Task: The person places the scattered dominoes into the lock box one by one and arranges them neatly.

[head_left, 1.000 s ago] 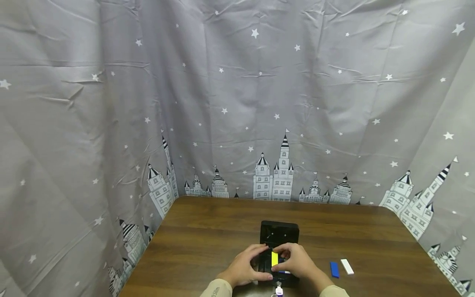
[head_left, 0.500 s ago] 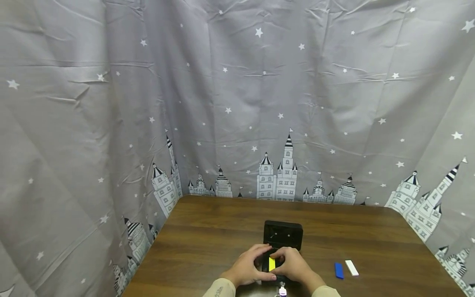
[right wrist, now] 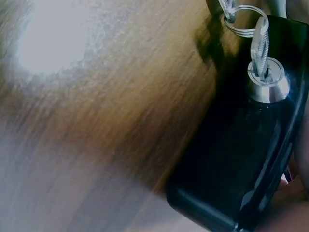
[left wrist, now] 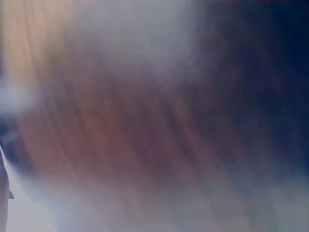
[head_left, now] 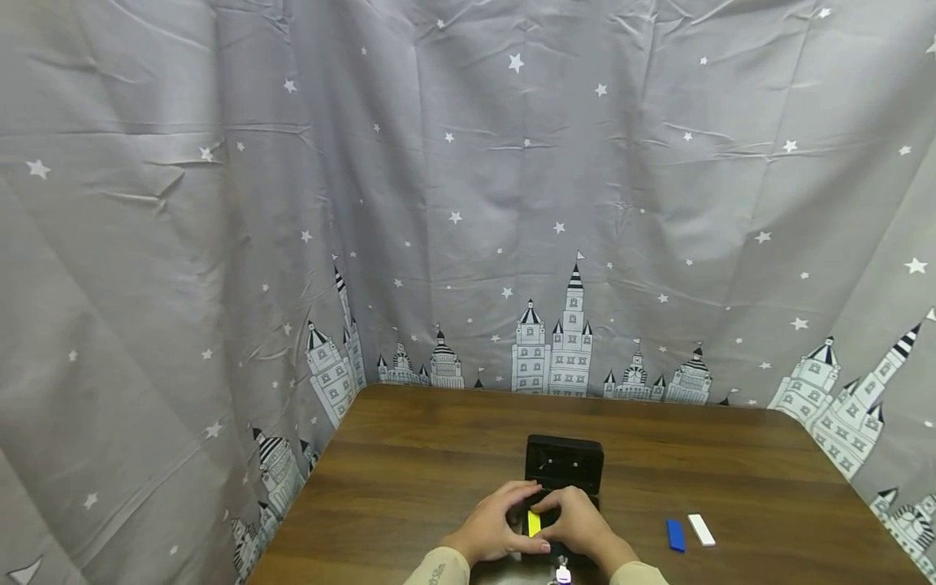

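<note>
A small black lockbox (head_left: 565, 465) stands on the table with its lid raised at the back. My left hand (head_left: 491, 526) holds the box's left side, thumb at the front and fingers toward the back. My right hand (head_left: 581, 526) pinches a yellow block (head_left: 535, 522) inside the box, near its left side. The hands hide most of the interior. In the right wrist view, the box's front (right wrist: 227, 154) has a round metal lock (right wrist: 269, 92) with a key (right wrist: 259, 53) in it. The left wrist view is too blurred to show the hand's work.
A blue block (head_left: 676, 535) and a white block (head_left: 702, 530) lie side by side on the wooden table (head_left: 424, 455), right of the box. A key ring (right wrist: 246, 21) hangs at the lock. Behind the table hangs a grey curtain (head_left: 468, 187) with stars and castles.
My right hand has moved the yellow block leftward within the box. Blue and white bits seen inside a second ago are now hidden. The whole head view has shifted slightly.
</note>
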The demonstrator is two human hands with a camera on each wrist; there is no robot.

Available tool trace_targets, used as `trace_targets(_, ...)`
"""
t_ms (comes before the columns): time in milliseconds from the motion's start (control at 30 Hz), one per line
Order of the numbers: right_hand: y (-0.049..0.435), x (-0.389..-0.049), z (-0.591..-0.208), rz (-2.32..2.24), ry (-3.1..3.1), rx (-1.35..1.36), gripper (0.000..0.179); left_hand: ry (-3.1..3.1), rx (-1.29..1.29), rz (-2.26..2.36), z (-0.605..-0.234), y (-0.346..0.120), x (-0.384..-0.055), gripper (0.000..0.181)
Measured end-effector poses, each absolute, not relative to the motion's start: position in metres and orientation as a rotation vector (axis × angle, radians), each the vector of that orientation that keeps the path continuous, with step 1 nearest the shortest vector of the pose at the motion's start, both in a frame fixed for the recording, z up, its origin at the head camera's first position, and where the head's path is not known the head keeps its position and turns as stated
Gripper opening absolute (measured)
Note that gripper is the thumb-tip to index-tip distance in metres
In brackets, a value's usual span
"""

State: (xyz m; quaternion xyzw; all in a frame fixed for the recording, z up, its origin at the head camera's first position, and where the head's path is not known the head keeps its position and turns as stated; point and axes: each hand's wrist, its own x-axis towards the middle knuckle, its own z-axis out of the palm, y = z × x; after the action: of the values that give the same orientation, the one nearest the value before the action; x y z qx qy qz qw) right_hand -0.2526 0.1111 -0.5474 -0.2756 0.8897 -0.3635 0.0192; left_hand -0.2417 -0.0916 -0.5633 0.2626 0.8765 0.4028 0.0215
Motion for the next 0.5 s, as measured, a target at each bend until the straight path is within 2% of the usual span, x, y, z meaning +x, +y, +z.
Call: trace_targets(500,0.1061,-0.2502,-0.5510,-1.019,2.888,-0.857,0.029,2.719,0.858,1.281,-0.5663,-0.0914,-0.2425,0.079)
